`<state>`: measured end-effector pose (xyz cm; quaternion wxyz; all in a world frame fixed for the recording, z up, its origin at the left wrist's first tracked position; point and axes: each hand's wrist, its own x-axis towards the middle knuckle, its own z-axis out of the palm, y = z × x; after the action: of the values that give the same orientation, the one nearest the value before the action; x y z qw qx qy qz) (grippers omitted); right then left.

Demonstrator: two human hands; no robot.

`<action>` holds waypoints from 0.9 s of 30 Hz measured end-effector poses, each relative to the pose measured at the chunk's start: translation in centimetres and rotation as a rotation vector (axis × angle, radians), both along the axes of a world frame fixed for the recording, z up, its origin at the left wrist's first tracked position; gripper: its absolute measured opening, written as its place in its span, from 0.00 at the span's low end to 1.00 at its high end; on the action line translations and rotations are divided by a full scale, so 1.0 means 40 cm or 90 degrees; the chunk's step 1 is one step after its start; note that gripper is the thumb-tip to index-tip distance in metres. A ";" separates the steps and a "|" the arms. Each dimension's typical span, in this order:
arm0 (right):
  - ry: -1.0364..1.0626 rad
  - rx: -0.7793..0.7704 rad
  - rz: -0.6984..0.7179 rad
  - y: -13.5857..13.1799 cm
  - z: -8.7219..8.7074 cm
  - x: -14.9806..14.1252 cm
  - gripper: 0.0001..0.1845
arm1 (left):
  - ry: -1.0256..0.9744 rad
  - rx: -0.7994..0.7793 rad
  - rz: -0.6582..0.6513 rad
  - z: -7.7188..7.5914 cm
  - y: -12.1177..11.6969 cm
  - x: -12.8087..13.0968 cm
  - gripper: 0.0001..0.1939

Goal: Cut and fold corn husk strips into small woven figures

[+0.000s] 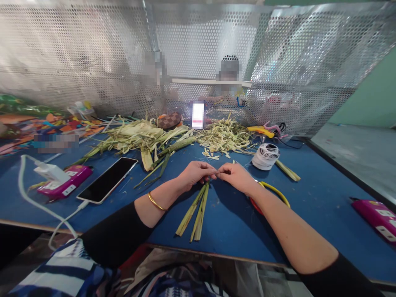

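Both my hands meet above the middle of the blue table (230, 222), their fingertips almost touching. A few narrow pale-green dried leaf strips (198, 216), like husk, spread toward me from under my left hand (196, 174), whose fingers are closed at their upper end. My right hand (236, 176) is pinched beside it; whatever sits between its fingertips is too small to make out. A spool of white thread (266, 157) stands just beyond my right wrist. Under my right forearm lies a partly hidden tool with yellow and red looped handles (276, 192).
Behind my hands are a pile of leaves (136, 138) and a heap of shredded pieces (227, 134). A phone (108, 180) on a cable and a purple power strip (66, 181) lie left; another power strip (375, 218) is right. A perforated metal screen (198, 45) closes the back.
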<state>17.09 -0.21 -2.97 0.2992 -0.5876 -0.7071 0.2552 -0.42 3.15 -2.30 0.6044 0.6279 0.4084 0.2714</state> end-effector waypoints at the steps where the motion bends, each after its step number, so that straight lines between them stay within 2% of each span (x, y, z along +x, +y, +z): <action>1: -0.001 -0.011 -0.001 0.001 0.001 0.002 0.09 | 0.001 -0.006 0.011 0.001 -0.001 0.001 0.09; 6: 0.025 -0.059 -0.010 0.000 0.007 0.010 0.10 | -0.007 -0.028 0.070 0.003 -0.001 0.006 0.09; 11: 0.043 -0.032 0.060 -0.004 0.014 0.014 0.07 | 0.007 -0.014 0.073 0.001 0.002 0.005 0.07; 13: 0.079 -0.013 0.051 -0.001 0.010 0.015 0.07 | 0.015 -0.001 0.068 0.004 0.001 0.003 0.07; 16: 0.182 0.011 0.024 0.007 -0.007 0.011 0.19 | 0.029 0.033 0.058 0.010 0.001 -0.001 0.09; 18: 0.200 -0.003 0.062 0.010 -0.019 0.006 0.27 | 0.037 0.062 0.042 0.014 0.001 -0.002 0.09; 20: 0.170 -0.012 0.107 0.011 -0.024 0.000 0.29 | 0.043 0.082 0.022 0.016 0.003 -0.003 0.08; 24: 0.103 0.054 0.098 0.006 -0.017 -0.005 0.31 | 0.034 0.093 -0.019 0.017 0.008 -0.005 0.08; 27: 0.116 0.036 0.131 0.004 -0.013 -0.005 0.30 | 0.025 0.089 -0.035 0.016 0.010 -0.007 0.07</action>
<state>16.89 -0.04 -3.48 0.3509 -0.4774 -0.7407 0.3167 -0.70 3.56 -1.67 0.5582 0.6850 0.3823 0.2703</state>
